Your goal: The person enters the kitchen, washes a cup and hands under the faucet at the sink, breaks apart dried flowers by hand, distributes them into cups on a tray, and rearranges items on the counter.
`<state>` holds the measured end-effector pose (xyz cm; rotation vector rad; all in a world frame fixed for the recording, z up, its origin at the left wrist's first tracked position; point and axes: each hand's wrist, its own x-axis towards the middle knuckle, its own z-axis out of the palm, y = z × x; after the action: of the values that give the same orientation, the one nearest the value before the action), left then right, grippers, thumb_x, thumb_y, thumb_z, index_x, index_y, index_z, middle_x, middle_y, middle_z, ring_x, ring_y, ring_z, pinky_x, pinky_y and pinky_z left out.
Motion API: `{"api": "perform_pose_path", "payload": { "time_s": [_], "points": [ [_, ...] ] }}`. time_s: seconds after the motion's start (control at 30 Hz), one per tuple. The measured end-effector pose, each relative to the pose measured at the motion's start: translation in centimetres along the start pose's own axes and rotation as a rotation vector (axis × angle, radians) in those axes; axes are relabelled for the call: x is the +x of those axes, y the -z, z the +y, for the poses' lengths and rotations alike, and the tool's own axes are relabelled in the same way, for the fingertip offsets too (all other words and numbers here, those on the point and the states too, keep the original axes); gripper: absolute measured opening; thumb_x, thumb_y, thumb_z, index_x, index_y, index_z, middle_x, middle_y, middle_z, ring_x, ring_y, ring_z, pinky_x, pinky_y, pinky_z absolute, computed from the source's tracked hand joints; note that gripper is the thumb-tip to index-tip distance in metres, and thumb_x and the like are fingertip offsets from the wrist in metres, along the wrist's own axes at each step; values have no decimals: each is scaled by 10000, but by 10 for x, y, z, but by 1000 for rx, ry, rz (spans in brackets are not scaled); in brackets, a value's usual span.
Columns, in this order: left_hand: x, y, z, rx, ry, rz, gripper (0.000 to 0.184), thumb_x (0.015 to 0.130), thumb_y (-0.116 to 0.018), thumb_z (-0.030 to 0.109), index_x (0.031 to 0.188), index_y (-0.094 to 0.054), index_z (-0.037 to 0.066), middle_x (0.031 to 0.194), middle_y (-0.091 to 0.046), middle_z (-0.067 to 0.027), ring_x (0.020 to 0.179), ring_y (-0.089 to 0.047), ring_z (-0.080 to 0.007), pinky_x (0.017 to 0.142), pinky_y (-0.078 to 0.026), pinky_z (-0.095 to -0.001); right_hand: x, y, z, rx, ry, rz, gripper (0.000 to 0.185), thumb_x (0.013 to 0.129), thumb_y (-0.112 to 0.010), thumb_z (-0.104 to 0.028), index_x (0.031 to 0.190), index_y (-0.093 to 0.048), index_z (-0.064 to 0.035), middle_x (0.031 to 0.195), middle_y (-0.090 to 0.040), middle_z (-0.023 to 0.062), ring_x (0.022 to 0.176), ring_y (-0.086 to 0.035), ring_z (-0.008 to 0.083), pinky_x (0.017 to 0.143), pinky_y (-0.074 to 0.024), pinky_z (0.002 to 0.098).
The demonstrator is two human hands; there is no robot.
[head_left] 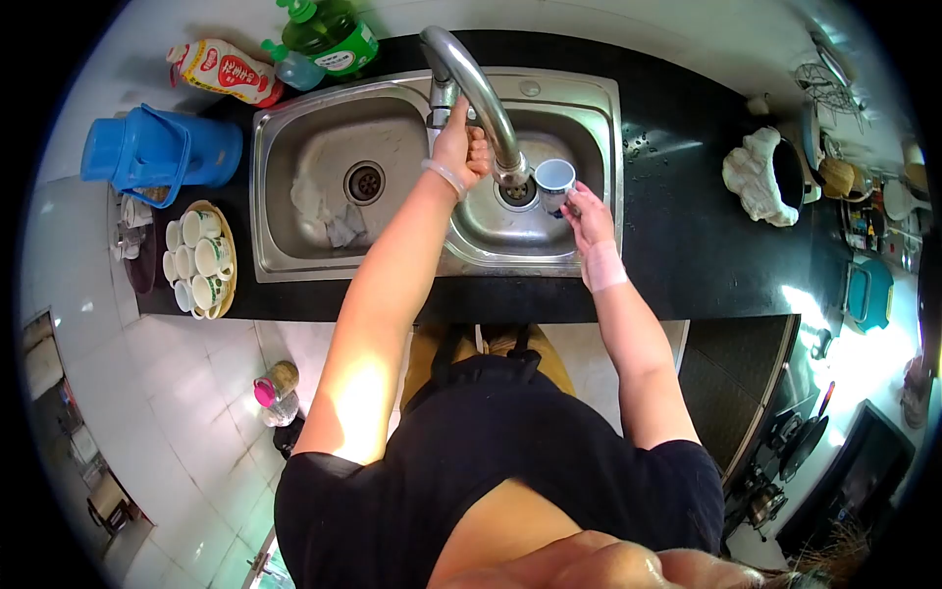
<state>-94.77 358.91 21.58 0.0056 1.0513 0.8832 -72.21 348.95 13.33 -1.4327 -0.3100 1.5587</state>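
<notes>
My right hand grips a small cup, white inside with a dark pattern outside, by its side. The cup is held over the right basin, just right of the spout's end. My left hand is up at the base of the curved metal faucet, fingers curled and thumb pointing up along it. The lever itself is mostly hidden by this hand. I cannot make out water running from the spout. In the left basin lies a crumpled greyish cloth near the drain.
Left of the sink are a blue thermos jug and a round tray with several cups. Behind stand a green soap bottle and a red-and-yellow bottle. A dark pot with a white cloth sits right.
</notes>
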Motion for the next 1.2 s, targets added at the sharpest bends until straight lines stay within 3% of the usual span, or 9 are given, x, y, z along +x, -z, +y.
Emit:
{"api": "perform_pose_path", "payload": {
  "time_s": [0.13, 0.17, 0.43, 0.57, 0.6, 0.7, 0.83, 1.0, 1.2],
  "points": [
    [4, 10, 6, 82, -27, -1, 499, 772, -539, 585, 577, -363, 161, 477, -246, 63, 371, -202, -53, 338, -142, -180, 84, -10, 15, -111, 25, -48, 233, 793, -612, -121, 987, -567, 0, 1131, -480, 39, 870, -539, 127, 711, -445, 279],
    [1, 17, 10, -53, -13, -98, 300, 816, -596, 319, 606, -427, 187, 504, -387, 33, 363, -326, -92, 299, -179, -216, 104, -11, 22, -151, 57, -56, 130, 774, -629, -122, 795, -649, 5, 1326, -387, 46, 902, -544, 139, 664, -442, 281],
    [-1, 16, 6, 98, -69, -52, 442, 820, -507, 541, 627, -401, 158, 504, -277, 57, 384, -225, -42, 342, -146, -182, 118, -6, 22, -334, 38, -1, 254, 745, -662, -197, 871, -621, 20, 805, -632, 74, 749, -593, 188, 672, -451, 280],
    [-24, 24, -8, -75, -14, -51, 520, 805, -461, 613, 602, -399, 138, 500, -290, 42, 394, -249, -65, 349, -173, -198, 108, 8, 40, -759, 283, 416, 381, 666, -727, -247, 879, -586, 35, 809, -628, 116, 709, -595, 207, 666, -466, 315],
    [-27, 37, -10, -102, 16, -138, 527, 809, -454, 611, 592, -404, 133, 501, -291, 35, 405, -259, -73, 356, -183, -199, 87, 5, 41, -743, 232, 357, 222, 733, -671, -152, 835, -578, 22, 709, -589, 82, 536, -518, 114, 470, -414, 260],
    [-41, 62, -32, -147, 6, -62, 504, 817, -469, 581, 594, -410, 134, 504, -298, 31, 412, -269, -75, 359, -187, -198, 52, 0, 61, -769, -117, 11, 189, 702, -596, -127, 815, -595, 24, 621, -610, 128, 637, -605, 262, 632, -480, 340],
    [-60, 82, -59, -222, 67, 18, 450, 864, -461, 491, 598, -418, 131, 512, -306, 25, 426, -284, -83, 362, -191, -191, 83, -12, 88, -1543, 463, -431, 313, 733, -588, -190, 998, -574, -24, 1057, -558, 226, 970, -542, 347, 833, -431, 371],
    [-76, 97, -79, -283, 105, -10, 416, 891, -439, 453, 630, -443, 129, 526, -350, 9, 436, -321, -84, 369, -214, -193, 122, -26, 105, -1233, 355, -376, 432, 838, -470, -365, 1147, -472, -64, 1101, -548, 130, 986, -540, 264, 843, -411, 346],
    [-83, 103, -77, -295, 52, -15, 405, 913, -406, 414, 637, -420, 118, 529, -336, 6, 444, -320, -91, 379, -231, -197, 170, 13, 148, -1008, 634, -645, 205, 761, -434, -74, 928, -534, -10, 916, -531, 184, 874, -545, 309, 765, -446, 389]
  ]
}}
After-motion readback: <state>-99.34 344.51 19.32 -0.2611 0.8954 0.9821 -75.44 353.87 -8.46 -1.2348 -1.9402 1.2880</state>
